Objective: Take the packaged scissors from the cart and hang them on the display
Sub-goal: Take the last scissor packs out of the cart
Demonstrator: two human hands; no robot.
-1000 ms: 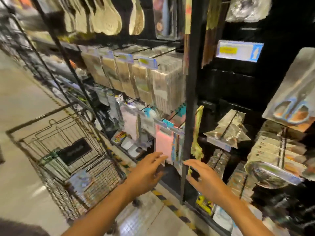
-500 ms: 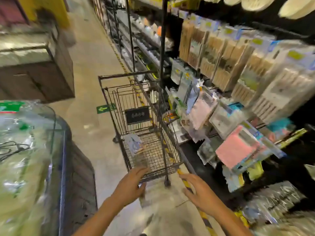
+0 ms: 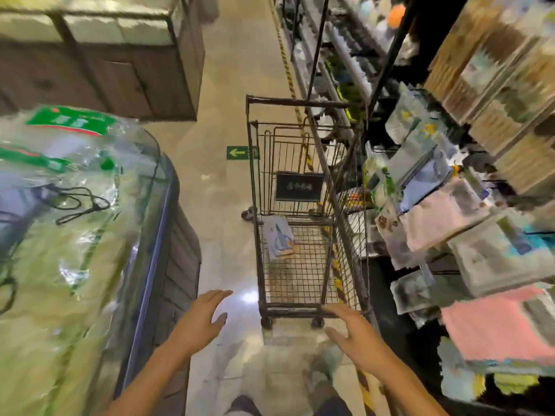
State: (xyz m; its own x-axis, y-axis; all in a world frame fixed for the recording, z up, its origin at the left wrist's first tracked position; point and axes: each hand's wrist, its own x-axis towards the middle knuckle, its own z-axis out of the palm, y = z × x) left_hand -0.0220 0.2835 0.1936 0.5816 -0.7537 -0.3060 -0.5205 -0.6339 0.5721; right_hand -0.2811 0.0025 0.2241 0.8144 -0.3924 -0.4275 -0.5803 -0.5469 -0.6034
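Note:
A wire shopping cart [image 3: 327, 310] stands in the aisle straight ahead of me. A pack of scissors [image 3: 279, 237] lies flat on its mesh floor, toward the far left. My left hand [image 3: 201, 321] hovers open over the floor, left of the cart's near end. My right hand [image 3: 357, 333] is open too, fingers spread, just beside the cart's near right corner. Neither hand holds anything. The display rack [image 3: 468, 181] with hanging packets fills the right side, blurred.
A glass-topped freezer chest [image 3: 90, 235] full of bagged goods lies close on my left. A wooden cabinet [image 3: 120, 70] stands beyond it. A green arrow sign [image 3: 241, 152] marks the floor. Yellow-black tape [image 3: 288, 70] runs along the rack's foot.
My view has swung left from the display down to the cart, which now lies straight ahead. Both empty hands have come away from the rack toward the cart's near end.

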